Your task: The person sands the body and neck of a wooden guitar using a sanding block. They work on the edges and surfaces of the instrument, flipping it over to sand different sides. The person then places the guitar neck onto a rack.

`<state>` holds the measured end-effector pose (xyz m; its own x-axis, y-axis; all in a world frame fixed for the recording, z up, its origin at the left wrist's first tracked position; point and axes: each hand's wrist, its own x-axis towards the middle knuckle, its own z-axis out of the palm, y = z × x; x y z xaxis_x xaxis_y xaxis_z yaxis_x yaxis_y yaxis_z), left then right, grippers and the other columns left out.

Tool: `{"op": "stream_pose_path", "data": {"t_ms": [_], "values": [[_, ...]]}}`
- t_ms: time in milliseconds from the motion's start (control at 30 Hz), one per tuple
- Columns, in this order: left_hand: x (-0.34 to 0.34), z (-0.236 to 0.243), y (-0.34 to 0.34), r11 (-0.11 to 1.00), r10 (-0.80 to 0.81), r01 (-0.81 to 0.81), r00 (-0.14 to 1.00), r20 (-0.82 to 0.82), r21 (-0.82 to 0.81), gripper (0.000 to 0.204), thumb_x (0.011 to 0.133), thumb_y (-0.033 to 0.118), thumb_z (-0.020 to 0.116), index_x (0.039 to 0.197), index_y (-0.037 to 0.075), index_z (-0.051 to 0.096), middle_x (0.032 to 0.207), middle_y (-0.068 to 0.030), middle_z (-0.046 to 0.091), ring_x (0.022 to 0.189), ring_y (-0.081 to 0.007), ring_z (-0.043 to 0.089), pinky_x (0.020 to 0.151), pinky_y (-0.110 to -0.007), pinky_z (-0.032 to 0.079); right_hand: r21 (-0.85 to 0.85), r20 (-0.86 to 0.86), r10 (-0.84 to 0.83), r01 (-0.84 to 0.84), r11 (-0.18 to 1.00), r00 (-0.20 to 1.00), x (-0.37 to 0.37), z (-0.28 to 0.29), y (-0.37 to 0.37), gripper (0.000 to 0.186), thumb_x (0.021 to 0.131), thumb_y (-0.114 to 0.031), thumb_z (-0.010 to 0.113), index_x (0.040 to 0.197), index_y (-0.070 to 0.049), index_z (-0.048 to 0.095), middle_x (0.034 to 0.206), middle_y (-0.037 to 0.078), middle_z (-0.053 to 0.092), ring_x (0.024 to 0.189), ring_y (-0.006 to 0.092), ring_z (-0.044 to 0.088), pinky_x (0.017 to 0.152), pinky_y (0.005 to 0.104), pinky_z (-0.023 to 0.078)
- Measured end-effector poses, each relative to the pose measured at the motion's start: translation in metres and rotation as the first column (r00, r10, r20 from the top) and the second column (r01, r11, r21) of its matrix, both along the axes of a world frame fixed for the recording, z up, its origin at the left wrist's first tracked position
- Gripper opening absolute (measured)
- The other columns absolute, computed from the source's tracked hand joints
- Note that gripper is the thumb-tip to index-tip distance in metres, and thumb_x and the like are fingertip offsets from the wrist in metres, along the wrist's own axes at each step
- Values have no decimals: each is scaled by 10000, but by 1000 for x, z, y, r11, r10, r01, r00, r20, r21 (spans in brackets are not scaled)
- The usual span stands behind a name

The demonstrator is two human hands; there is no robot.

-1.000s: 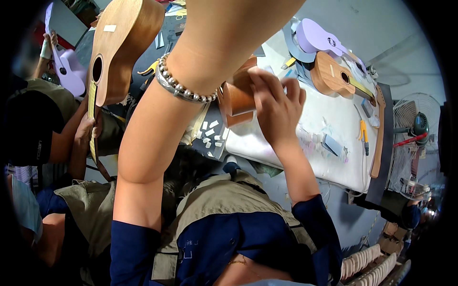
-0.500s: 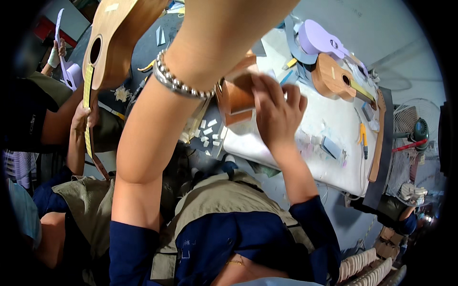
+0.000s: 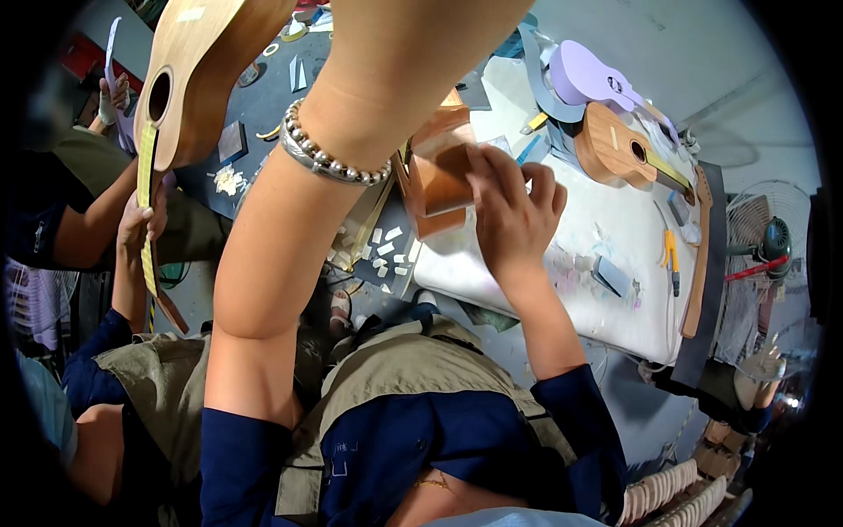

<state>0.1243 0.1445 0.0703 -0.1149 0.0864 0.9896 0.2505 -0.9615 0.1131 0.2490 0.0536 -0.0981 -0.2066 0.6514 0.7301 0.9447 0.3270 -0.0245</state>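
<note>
My left arm [image 3: 263, 263], with a beaded bracelet [image 3: 329, 167] on it, reaches up very close past the top edge; the hand lies outside the picture. My right hand [image 3: 518, 206] has its fingers bent at the right edge of a brown wooden piece [image 3: 442, 176], which looks like part of a ukulele body. That piece is at the white-covered table's left side, its far left part hidden behind my left arm. The right fingertips are partly covered, so the exact hold is unclear. Several small pale chips [image 3: 384, 249] lie on the dark surface beside it.
On the white table [image 3: 606, 299] are a purple ukulele body [image 3: 580, 75], a wooden ukulele [image 3: 610, 145], a blue-grey block [image 3: 609, 276] and orange-handled pliers [image 3: 671, 252]. At left, a co-worker's hand [image 3: 140, 220] grips the neck of a ukulele [image 3: 189, 83]. A fan [image 3: 764, 233] stands at right.
My right hand, blurred before, is now sharper and has shifted only slightly. The brown wooden piece has tilted a little. The co-worker's ukulele at left has moved left.
</note>
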Motion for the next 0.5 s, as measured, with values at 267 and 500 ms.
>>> {"op": "stream_pose_path", "data": {"t_ms": [267,500], "values": [[-5,-1,-2,996,84,-83,996,-15,11,153,891,50,509,861,-98,534,486,-26,384,454,-65,359,448,-222,310,31,3,72,-72,997,997,3,-8,8,277,743,-149,676,1018,-185,680,1110,-149,600,836,161,480,768,307,345],[-5,-1,4,994,111,-111,994,8,22,159,891,59,512,839,-87,545,482,-30,389,442,-72,370,435,-235,300,-2,28,70,-70,998,997,2,-4,-1,327,731,-147,671,1057,-176,667,1122,-140,605,835,162,482,755,307,347]]}}
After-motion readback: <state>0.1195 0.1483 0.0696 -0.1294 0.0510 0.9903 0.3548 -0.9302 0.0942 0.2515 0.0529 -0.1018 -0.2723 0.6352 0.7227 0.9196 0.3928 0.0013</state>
